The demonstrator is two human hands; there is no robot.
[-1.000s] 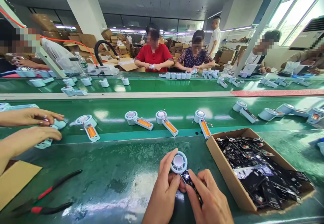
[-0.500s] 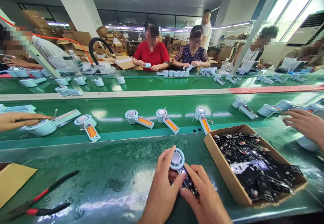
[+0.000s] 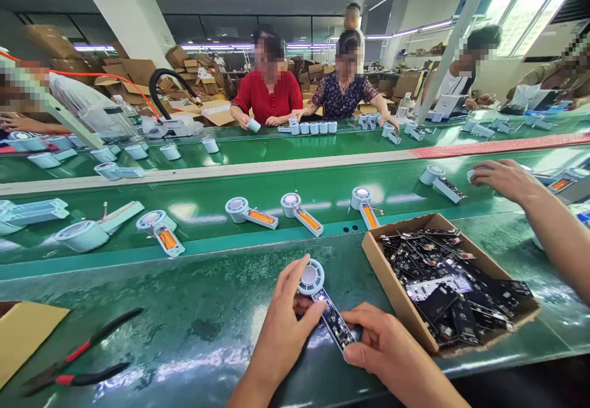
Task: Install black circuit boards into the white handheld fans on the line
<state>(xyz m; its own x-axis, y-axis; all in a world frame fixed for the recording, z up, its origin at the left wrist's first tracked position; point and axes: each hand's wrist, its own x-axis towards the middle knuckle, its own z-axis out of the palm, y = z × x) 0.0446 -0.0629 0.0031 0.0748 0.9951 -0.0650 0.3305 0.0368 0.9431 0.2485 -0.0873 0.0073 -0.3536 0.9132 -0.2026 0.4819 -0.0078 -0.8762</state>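
A light-blue handheld fan [image 3: 311, 278] with a round slotted head lies tilted between my hands, low over the green bench. Its handle carries a black circuit board [image 3: 335, 321], face up. My left hand [image 3: 282, 319] is closed round the head and the upper handle, thumb on the board's edge. Near the lower end of the handle, the fingers and thumb of my right hand [image 3: 385, 341] pinch its two sides. Just right of my hands stands an open cardboard box [image 3: 395, 294] heaped with black circuit boards [image 3: 454, 300].
Red-and-black-handled pliers [image 3: 76, 359] and a cardboard flap [image 3: 32, 334] lie at left. Beyond, a green conveyor belt [image 3: 203, 236] bears several fans, some with orange batteries [image 3: 262, 218] showing. A co-worker's hand [image 3: 504, 179] reaches in from the right. People sit across the belt.
My right hand has slid down the handle, uncovering more of the board. The co-worker's hand at right has moved onto the belt; the one at left has gone. The view has shifted slightly.
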